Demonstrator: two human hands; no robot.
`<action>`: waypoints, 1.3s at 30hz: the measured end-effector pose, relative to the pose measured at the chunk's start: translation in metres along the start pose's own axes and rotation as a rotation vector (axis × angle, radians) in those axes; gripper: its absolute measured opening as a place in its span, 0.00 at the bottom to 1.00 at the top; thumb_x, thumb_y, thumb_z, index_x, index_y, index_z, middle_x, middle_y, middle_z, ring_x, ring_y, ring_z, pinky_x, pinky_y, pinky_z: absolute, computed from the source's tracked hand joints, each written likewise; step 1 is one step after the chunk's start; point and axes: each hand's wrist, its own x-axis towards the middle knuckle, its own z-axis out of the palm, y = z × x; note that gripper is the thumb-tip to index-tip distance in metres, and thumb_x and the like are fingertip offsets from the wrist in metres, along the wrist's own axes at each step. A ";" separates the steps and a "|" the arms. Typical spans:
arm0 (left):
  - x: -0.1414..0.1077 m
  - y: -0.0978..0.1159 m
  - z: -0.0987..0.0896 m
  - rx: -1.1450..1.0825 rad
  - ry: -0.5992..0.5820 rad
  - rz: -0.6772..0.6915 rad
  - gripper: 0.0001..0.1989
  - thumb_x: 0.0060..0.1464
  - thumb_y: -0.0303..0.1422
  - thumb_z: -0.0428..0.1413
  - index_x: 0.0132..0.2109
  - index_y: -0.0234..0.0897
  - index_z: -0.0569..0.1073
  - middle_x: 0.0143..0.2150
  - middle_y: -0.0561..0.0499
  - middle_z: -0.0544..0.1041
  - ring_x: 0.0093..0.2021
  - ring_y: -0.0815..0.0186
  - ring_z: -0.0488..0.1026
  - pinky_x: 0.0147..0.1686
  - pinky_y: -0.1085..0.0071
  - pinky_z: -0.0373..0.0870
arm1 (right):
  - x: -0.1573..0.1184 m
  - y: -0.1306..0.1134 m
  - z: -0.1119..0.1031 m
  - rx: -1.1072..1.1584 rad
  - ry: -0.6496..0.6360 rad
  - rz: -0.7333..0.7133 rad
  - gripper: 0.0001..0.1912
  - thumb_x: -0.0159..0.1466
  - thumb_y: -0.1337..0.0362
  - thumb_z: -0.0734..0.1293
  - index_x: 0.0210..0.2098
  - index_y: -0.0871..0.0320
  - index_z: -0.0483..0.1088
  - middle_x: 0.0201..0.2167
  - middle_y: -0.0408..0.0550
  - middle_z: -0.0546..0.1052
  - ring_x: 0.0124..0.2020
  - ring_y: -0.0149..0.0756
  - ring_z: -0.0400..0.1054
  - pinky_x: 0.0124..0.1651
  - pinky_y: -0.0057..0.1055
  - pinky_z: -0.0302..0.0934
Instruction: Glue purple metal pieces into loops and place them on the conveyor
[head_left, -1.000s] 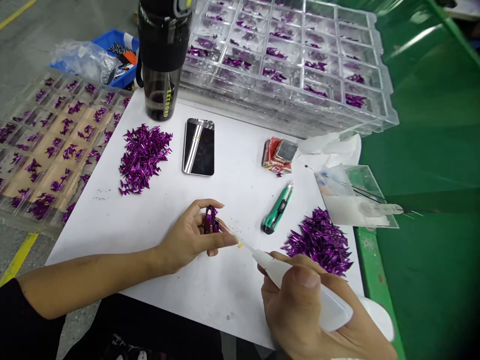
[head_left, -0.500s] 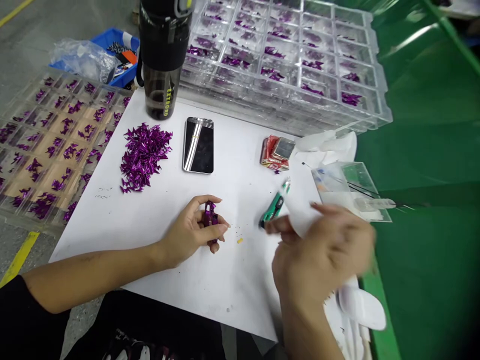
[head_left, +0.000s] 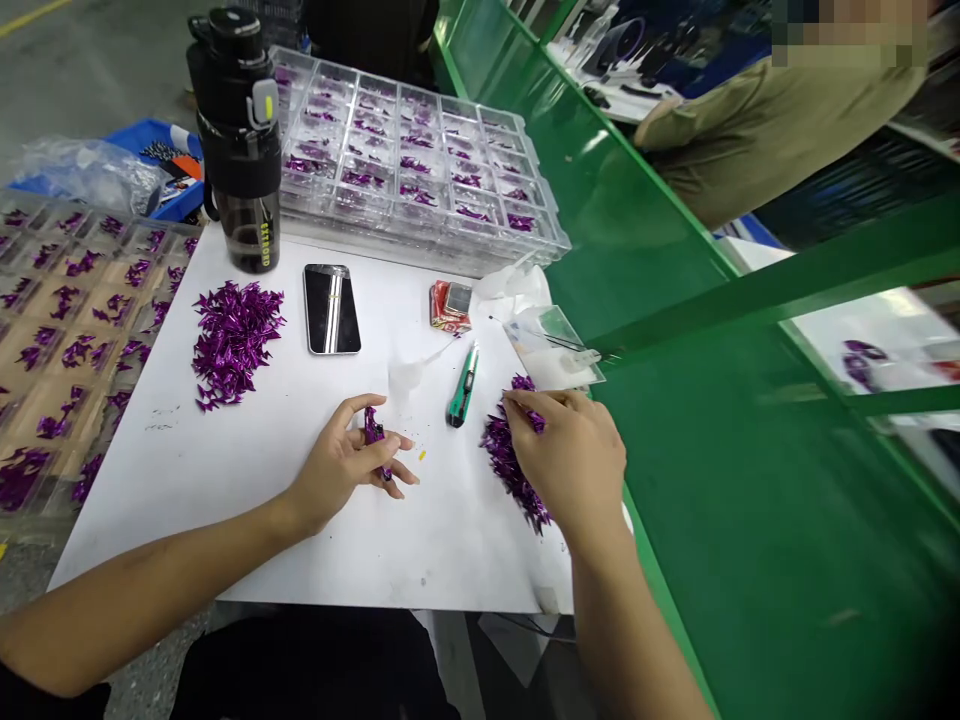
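Note:
My left hand holds a small bunch of shiny purple foil pieces between thumb and fingers, above the white sheet. My right hand rests its fingertips on a heap of purple foil pieces. I cannot tell whether it has hold of any. A translucent white squeeze bottle lies on the sheet between my hands, its thin nozzle pointing away. A green utility knife lies just beyond it. A small yellow speck sits near my left fingertips.
A second purple heap, a phone, a black water bottle, a red packet and tissue occupy the sheet's far side. Clear compartment trays stand behind it. A green bench edge runs right; a co-worker's sleeve shows beyond.
My right hand has let go of the squeeze bottle, which now lies on the sheet, and has moved onto the right heap. The view has swung right, and my left hand still holds its pieces.

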 end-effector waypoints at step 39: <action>0.004 0.001 0.000 -0.086 0.058 0.077 0.28 0.58 0.52 0.65 0.56 0.39 0.72 0.37 0.47 0.83 0.38 0.54 0.86 0.32 0.61 0.85 | -0.029 -0.079 -0.029 0.307 0.189 -0.446 0.06 0.75 0.64 0.66 0.47 0.54 0.76 0.36 0.46 0.85 0.31 0.34 0.80 0.36 0.29 0.73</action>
